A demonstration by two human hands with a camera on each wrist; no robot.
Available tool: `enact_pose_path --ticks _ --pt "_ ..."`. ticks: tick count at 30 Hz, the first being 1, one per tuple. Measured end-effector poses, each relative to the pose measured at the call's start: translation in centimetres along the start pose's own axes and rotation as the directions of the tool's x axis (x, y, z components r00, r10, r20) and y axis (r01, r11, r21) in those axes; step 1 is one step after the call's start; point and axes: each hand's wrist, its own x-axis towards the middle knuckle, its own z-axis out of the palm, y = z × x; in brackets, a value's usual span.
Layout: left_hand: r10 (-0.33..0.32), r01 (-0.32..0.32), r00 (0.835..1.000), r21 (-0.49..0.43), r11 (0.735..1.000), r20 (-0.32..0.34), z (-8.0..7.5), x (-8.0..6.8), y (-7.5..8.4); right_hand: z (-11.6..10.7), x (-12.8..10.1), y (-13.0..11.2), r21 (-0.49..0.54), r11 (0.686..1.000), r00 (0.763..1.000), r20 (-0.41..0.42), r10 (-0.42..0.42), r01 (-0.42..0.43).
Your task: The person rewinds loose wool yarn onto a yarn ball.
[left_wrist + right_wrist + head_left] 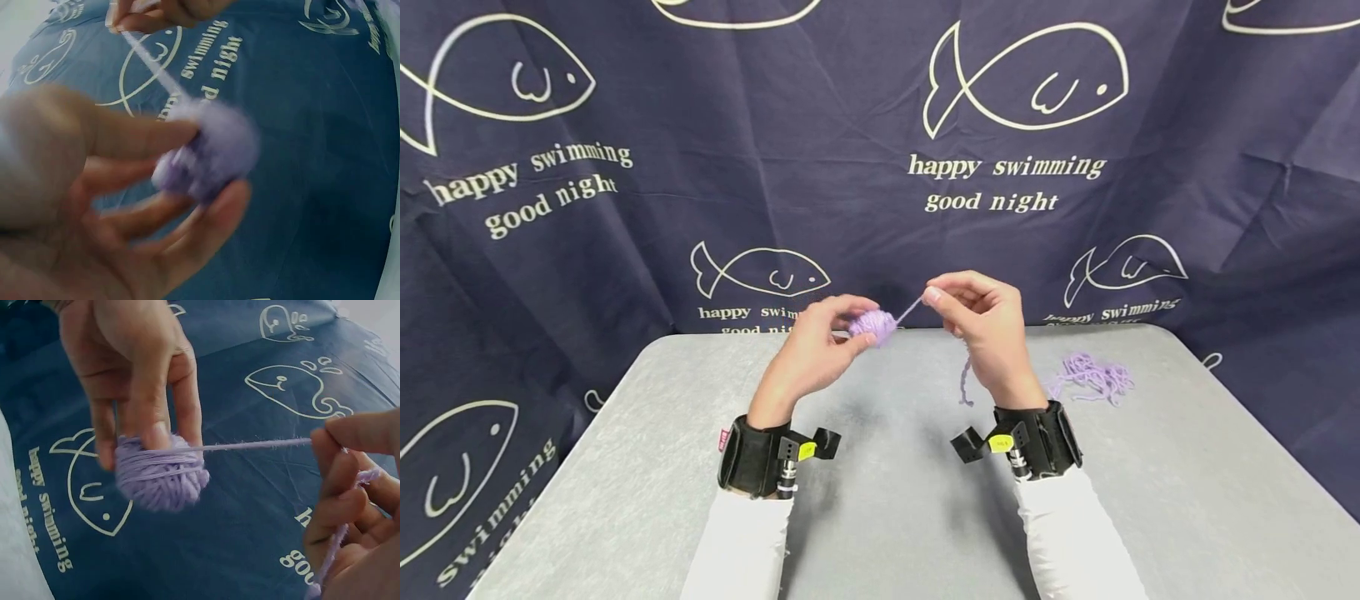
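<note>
the ball of purple yarn (876,328) is held up in the air, with the gray table (887,517) below it. the left hand (815,348) is at the left side of the ball, its thumb and fingers pinched on it. the right hand (992,335) is to the right of the ball, its thumb and pointing finger squeezed together on a tight strand (910,311) that comes from the ball. its other fingers are bent. a loose heap of yarn (1093,377) lies on the table, farther right of the ball.

the ball looks light and soft, so it may squash if squeezed hard. it should not break, and it looks fuzzy and easy to grip, but the outside loops (164,486) could slide off. a gentle pinch on its sides, clear of the strand, seems best.

the left wrist view is blurry, so the loops are hard to see there. some left fingertips hide behind the ball. a tail of yarn (965,385) hangs right of the ball, but the right hand hides whether it joins the heap.
</note>
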Motion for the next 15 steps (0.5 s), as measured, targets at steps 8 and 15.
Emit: enact_pose_path --ticks 8,15 --pt "0.187 -0.071 0.913 -0.31 0.948 0.362 0.0 -0.4 0.5 -0.6 0.4 0.1 0.118 0.992 0.992 -0.128 -0.017 0.033" --pt "0.318 -0.08 0.912 -0.647 0.758 0.26 -0.1 -0.6 1.5 -0.9 0.5 0.4 0.08 0.997 0.987 -0.158 0.013 0.0"
